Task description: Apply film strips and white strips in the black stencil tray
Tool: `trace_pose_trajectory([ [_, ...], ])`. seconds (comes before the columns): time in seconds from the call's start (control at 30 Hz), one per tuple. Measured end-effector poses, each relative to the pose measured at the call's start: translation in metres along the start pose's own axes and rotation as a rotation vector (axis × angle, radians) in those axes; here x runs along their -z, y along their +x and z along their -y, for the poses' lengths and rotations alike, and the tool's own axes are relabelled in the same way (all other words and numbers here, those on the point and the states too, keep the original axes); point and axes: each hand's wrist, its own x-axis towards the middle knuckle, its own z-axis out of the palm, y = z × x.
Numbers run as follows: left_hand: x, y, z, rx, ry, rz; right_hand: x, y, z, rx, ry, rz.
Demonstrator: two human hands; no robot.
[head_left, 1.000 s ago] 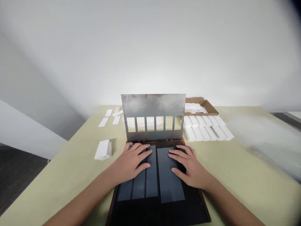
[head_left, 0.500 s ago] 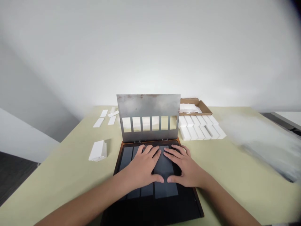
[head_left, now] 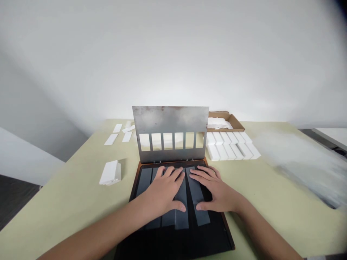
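My left hand [head_left: 168, 187] lies spread and palm down on the black board [head_left: 173, 242], its fingertips and thumb on a translucent grey strip [head_left: 181, 216]. To the right, my right hand [head_left: 214, 191] rests with fingers apart on another such strip [head_left: 202, 216], which is slightly slanted. A dark gap separates these two strips. Further strips [head_left: 145, 178] lie side by side to the left, partly hidden by my left hand and forearm. From the board's far edge a hinged metal plate [head_left: 170, 119] stands up, with a row of rectangular windows cut through it.
Several white blocks [head_left: 230, 151] stand in rows at the right, before a cardboard box [head_left: 237, 126] with white pieces inside. At the left are a white stack [head_left: 110, 172] and loose white cards [head_left: 111, 139]. A blurred clear plastic sheet [head_left: 303, 162] lies far right.
My right hand has moved a little to the right along with its strip. That strip has come apart from the one under my left hand and turned slightly. My left hand has barely shifted.
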Motion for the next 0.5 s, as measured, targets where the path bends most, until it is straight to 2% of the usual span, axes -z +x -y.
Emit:
trace_pose_trajectory([
  [0.13,0.003,-0.002,0.003,-0.010,-0.012,-0.045,-0.002,0.000,0.001,-0.005,-0.011,-0.023],
  [0.27,0.007,0.001,0.001,0.041,0.001,-0.107,-0.007,0.000,0.002,-0.004,-0.032,-0.049],
  [0.5,0.010,0.005,0.004,0.055,0.019,-0.120,-0.011,0.000,0.001,0.011,-0.054,-0.071],
])
